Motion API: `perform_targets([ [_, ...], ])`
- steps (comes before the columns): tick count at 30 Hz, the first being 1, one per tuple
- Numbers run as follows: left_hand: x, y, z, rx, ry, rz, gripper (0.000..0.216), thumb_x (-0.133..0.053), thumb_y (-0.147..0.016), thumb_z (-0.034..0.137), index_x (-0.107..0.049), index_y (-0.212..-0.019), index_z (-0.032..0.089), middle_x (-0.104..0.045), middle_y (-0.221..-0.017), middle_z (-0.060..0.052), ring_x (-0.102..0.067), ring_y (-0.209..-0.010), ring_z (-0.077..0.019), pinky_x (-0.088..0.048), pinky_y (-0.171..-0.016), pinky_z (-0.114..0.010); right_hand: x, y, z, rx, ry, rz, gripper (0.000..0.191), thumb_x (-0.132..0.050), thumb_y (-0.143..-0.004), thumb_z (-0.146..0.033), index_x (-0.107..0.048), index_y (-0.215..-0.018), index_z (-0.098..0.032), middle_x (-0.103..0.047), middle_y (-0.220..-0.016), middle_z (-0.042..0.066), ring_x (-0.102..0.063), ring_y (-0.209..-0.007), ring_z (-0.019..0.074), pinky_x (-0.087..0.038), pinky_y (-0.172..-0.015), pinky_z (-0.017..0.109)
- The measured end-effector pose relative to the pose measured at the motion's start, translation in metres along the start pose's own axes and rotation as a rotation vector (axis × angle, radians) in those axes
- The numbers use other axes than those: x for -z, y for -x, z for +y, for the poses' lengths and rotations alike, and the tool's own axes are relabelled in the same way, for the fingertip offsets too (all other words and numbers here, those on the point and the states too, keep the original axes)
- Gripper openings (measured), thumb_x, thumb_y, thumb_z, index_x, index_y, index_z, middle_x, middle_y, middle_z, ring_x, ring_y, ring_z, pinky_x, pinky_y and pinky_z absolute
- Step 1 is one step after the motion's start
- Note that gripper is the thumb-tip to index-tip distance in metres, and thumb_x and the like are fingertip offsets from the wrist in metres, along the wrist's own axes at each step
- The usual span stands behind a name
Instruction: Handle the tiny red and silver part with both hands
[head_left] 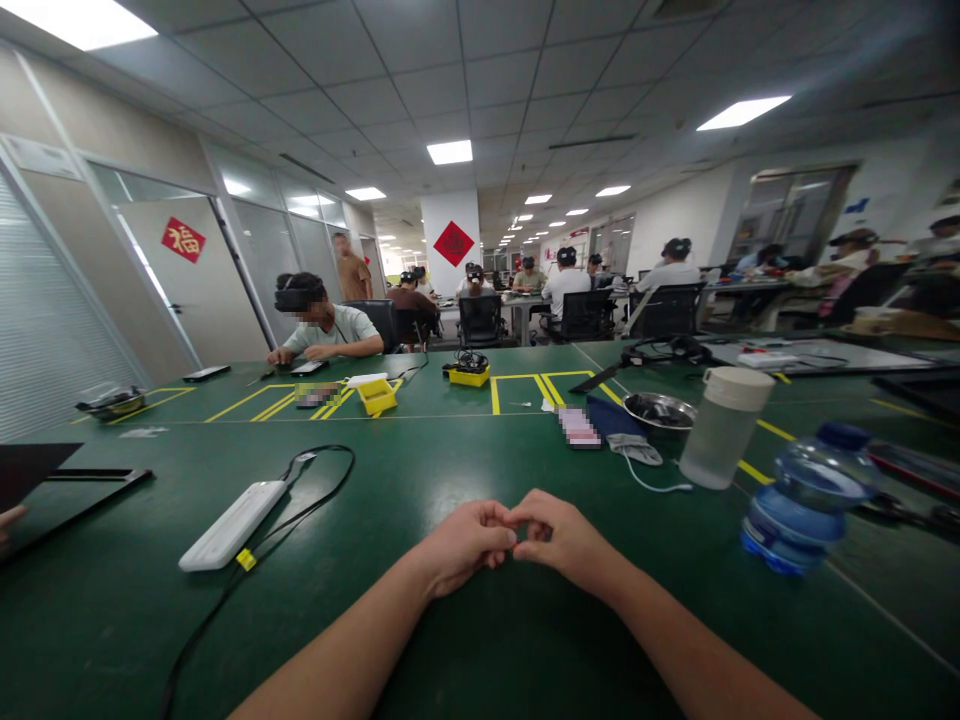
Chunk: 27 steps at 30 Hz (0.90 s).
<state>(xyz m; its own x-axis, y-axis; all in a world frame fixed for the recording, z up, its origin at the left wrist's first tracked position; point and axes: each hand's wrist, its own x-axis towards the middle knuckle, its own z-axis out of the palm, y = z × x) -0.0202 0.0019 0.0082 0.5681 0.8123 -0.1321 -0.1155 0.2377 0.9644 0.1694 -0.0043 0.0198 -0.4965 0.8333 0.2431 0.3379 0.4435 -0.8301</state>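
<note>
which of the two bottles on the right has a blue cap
The see-through, blue-tinted bottle, farther right and closer to the camera. The other, a frosted bottle, has a cream lid instead.

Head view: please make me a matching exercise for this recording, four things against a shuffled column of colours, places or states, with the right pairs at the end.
Things:
1. left hand and right hand
2. device
3. bottle
4. table

Descriptions:
A. blue-tinted, to the right of the hands
B. white, to the left of the hands
C. green
D. close together, fingers curled

Right pairs: 1-D, 2-B, 3-A, 4-C
</note>
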Motion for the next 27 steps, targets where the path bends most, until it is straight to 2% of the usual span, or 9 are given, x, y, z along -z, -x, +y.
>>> perform_targets([
  [2, -0.001, 0.001, 0.001, 0.005, -0.019, -0.003, 0.027, -0.068, -0.068, 0.016, -0.056, -0.092, 0.015, -0.058, -0.069, 0.001, -0.047, -0.049, -0.0040, -0.031, -0.046, -0.016, 0.001, 0.001, -0.003, 0.009, 0.011, -0.044, 0.035, -0.072, -0.069, -0.023, -0.067, -0.104, -0.026, -0.055, -0.099, 0.002, -0.058, -0.071, 0.0123, -0.047, -0.064, 0.024],
  [5, -0.004, 0.002, 0.001, -0.006, -0.042, 0.025, 0.030, -0.070, -0.069, 0.022, -0.054, -0.093, 0.015, -0.057, -0.068, 0.002, -0.047, -0.048, -0.0042, -0.029, -0.044, -0.016, 0.001, 0.003, -0.009, 0.060, 0.086, -0.063, 0.025, -0.070, -0.071, -0.024, -0.069, -0.096, -0.025, -0.054, -0.101, 0.003, -0.057, -0.081, 0.0151, -0.047, -0.069, 0.025],
  [8, -0.007, 0.002, 0.001, -0.035, -0.025, 0.054, 0.028, -0.069, -0.072, 0.031, -0.055, -0.089, 0.014, -0.056, -0.064, 0.002, -0.047, -0.048, -0.0045, -0.031, -0.045, -0.016, 0.000, 0.003, -0.013, 0.130, 0.170, 0.005, 0.016, -0.068, -0.072, -0.022, -0.069, -0.088, -0.023, -0.055, -0.097, 0.003, -0.055, -0.082, 0.0155, -0.046, -0.071, 0.025],
  [12, -0.010, 0.002, 0.001, -0.030, 0.080, 0.052, 0.029, -0.065, -0.077, 0.038, -0.058, -0.086, 0.011, -0.058, -0.068, -0.002, -0.053, -0.055, -0.0061, -0.036, -0.049, -0.015, -0.001, 0.002, -0.012, 0.168, 0.228, 0.107, 0.018, -0.061, -0.076, -0.017, -0.066, -0.093, -0.021, -0.054, -0.089, 0.002, -0.054, -0.073, 0.0127, -0.045, -0.067, 0.025],
  [18, -0.018, 0.001, -0.005, 0.020, 0.322, 0.059, 0.026, -0.063, -0.081, 0.033, -0.060, -0.092, 0.010, -0.058, -0.077, -0.004, -0.054, -0.056, -0.0040, -0.040, -0.049, -0.013, -0.001, 0.001, -0.005, 0.107, 0.273, 0.152, 0.021, -0.059, -0.076, -0.016, -0.062, -0.096, -0.021, -0.054, -0.083, 0.001, -0.054, -0.066, 0.0116, -0.044, -0.062, 0.024],
  [23, -0.020, -0.001, -0.011, 0.033, 0.378, 0.075, 0.020, -0.064, -0.080, 0.028, -0.059, -0.087, 0.010, -0.053, -0.067, -0.001, -0.047, -0.048, -0.0017, -0.035, -0.044, -0.011, -0.001, 0.001, -0.005, 0.081, 0.274, 0.111, 0.013, -0.064, -0.075, -0.023, -0.062, -0.089, -0.020, -0.053, -0.085, 0.001, -0.054, -0.067, 0.0117, -0.044, -0.062, 0.024],
  [27, -0.021, -0.001, -0.008, 0.078, 0.421, 0.069, 0.019, -0.061, -0.082, 0.028, -0.058, -0.086, 0.010, -0.050, -0.063, 0.000, -0.045, -0.047, -0.0022, -0.032, -0.041, -0.011, -0.001, 0.001, -0.007, 0.046, 0.264, 0.105, 0.018, -0.069, -0.073, -0.028, -0.063, -0.088, -0.020, -0.053, -0.086, 0.000, -0.054, -0.068, 0.0120, -0.043, -0.063, 0.024],
])
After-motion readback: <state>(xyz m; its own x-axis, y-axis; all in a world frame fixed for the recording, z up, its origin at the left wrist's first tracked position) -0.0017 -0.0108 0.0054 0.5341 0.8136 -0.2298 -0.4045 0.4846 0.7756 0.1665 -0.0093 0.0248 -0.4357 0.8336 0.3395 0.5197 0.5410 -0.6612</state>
